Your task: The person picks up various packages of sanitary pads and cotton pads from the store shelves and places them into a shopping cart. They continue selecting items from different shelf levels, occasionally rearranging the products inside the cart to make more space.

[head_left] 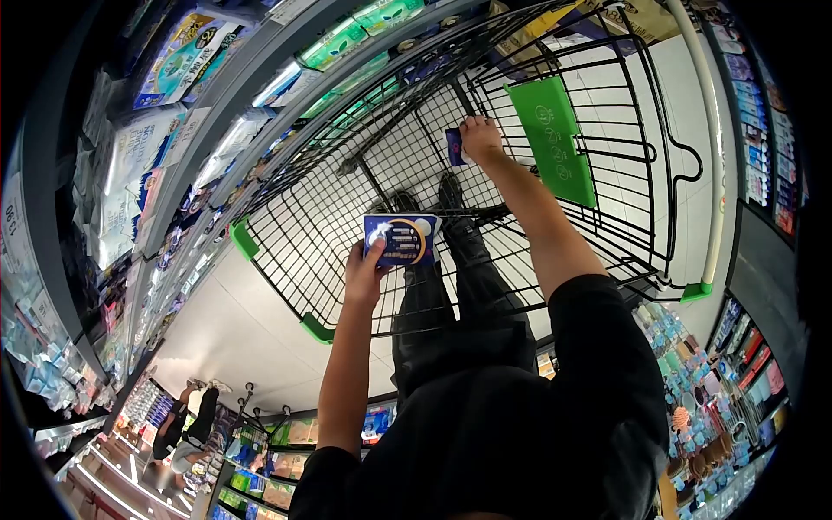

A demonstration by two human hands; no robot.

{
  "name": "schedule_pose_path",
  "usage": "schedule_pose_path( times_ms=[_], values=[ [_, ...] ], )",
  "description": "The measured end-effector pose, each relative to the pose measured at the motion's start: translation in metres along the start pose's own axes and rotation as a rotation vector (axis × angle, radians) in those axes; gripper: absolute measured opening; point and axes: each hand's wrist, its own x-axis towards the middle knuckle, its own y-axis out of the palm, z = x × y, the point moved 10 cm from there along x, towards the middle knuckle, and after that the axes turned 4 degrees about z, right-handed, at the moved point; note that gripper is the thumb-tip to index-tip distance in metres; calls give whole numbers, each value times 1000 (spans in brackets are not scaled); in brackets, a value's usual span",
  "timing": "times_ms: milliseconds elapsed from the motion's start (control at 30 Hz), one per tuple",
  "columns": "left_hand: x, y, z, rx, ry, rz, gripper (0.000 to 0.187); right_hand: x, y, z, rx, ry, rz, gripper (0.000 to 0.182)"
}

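Two packs logged from my remote head feed. I note the left hand (367,270) gripping a blue-and-white pack (409,237), thumb across its face, above the wire cart (317,328). I read the right hand (481,139) as curled around a smaller dark blue pack (454,148), beside the green panel (552,140); whether that pack touches the mesh, I cannot tell.
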Motion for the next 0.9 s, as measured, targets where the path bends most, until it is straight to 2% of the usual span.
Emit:
schedule_pose_path(
  times_ms=[33,100,200,233,267,333,367,433,500,567,633,667,700,767,833,867,900],
  values=[
    [-6,5,1,-5,-6,-14,68,-2,0,3,-11,-3,0,41],
    [-5,5,12,-29,-7,3,65,-11,0,7,-36,-4,-8,40],
    [-7,9,22,-57,-10,10,58,-17,16,10,-20,-9,-165,47],
    [-9,12,25,-63,-4,4,57,-21,24,7,162,-18,-95,48],
    [-12,16,27,-57,-15,17,56,-24,31,4,194,6,-205,48],
    [-20,23,28,-46,-28,16,54,-54,24,-3,266,67,-205,58],
    [-22,22,31,-3,-35,17,56,-60,34,-5,251,105,-142,73],
    [-29,30,29,-33,-13,26,56,-72,59,-9,367,180,55,85],
    [-34,33,29,-17,-4,30,56,-90,77,-6,531,279,157,91],
    [-39,34,25,0,4,41,56,-102,90,-5,817,367,256,87],
    [-46,39,19,18,12,68,56,-89,88,2,1213,250,115,78],
    [-51,44,14,-11,30,85,54,-85,63,10,1760,-3,-20,72],
    [-55,46,9,-17,41,79,53,-93,18,5,2122,-84,-118,65],
    [-64,50,1,-31,62,66,52,-116,-93,-19,2265,-216,-188,64],
    [-72,55,-5,-25,79,100,54,-162,-231,-68,1933,-329,-695,67],
    [-74,57,-8,-21,88,116,55,-193,-294,-87,1583,-370,-960,64],
    [-77,60,-10,-17,96,132,57,-253,-366,-95,1137,-279,-1184,58]
  ],
)
